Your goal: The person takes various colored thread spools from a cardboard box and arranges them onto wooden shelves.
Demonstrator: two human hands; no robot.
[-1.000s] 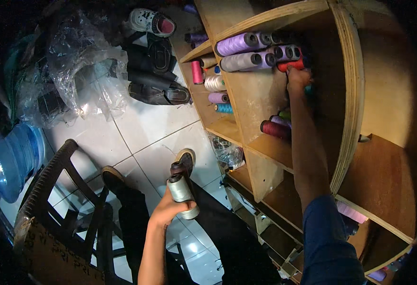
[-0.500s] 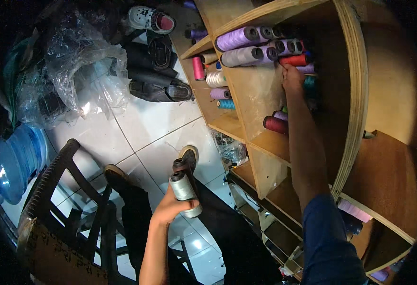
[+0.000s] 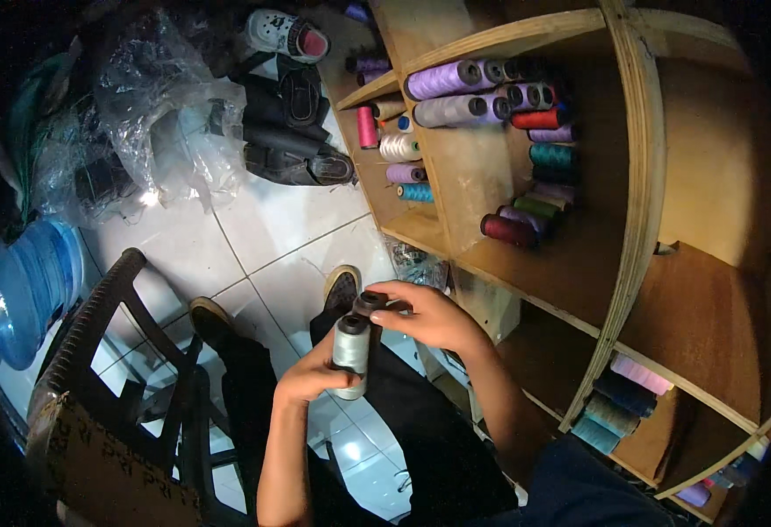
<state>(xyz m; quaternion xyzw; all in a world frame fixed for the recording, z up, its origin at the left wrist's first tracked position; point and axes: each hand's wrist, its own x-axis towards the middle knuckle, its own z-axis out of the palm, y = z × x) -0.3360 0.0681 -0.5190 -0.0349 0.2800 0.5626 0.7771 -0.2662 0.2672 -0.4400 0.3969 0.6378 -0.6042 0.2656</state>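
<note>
My left hand (image 3: 311,378) grips a pale grey thread spool (image 3: 350,356) upright over my lap. My right hand (image 3: 429,316) meets it from the right, its fingers closed on a dark spool (image 3: 370,305) just behind the pale one. The two spools touch. To the right stands a wooden shelf unit (image 3: 640,176) with thread spools lying on their sides: purple spools (image 3: 442,81) on top, a red spool (image 3: 536,119), a teal one (image 3: 550,155) and a maroon one (image 3: 508,230) lower down.
A dark plastic chair (image 3: 95,325) stands at the left on the white tiled floor (image 3: 271,220), with cardboard (image 3: 104,474) below it. A blue water jug (image 3: 21,290), crumpled plastic bags (image 3: 148,114) and black shoes (image 3: 293,145) lie beyond. More spools (image 3: 618,400) fill a lower shelf.
My right hand left the red spool on the upper shelf and came down to my lap, where it now grips the dark spool beside my left hand. The left hand stayed put.
</note>
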